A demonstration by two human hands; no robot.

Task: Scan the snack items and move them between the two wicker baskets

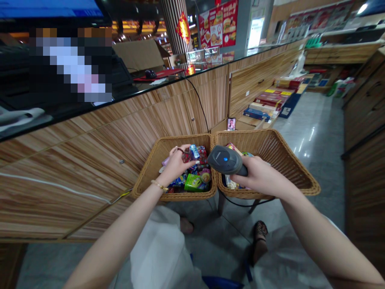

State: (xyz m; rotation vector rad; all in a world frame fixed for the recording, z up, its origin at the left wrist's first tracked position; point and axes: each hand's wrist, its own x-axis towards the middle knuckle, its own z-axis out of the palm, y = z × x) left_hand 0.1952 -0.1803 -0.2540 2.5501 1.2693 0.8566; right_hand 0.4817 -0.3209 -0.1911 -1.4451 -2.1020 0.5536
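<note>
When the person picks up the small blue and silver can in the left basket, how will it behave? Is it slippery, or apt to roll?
The can looks rigid and smooth, so it is probably stiff and slightly slippery. Being round, it could roll, though the packets crowded in the wicker basket would probably stop it.

A wood-veneer counter [120,132] lines the left, grey floor tiles [309,132] shine at right, red burger posters [218,24] hang top centre.
</note>
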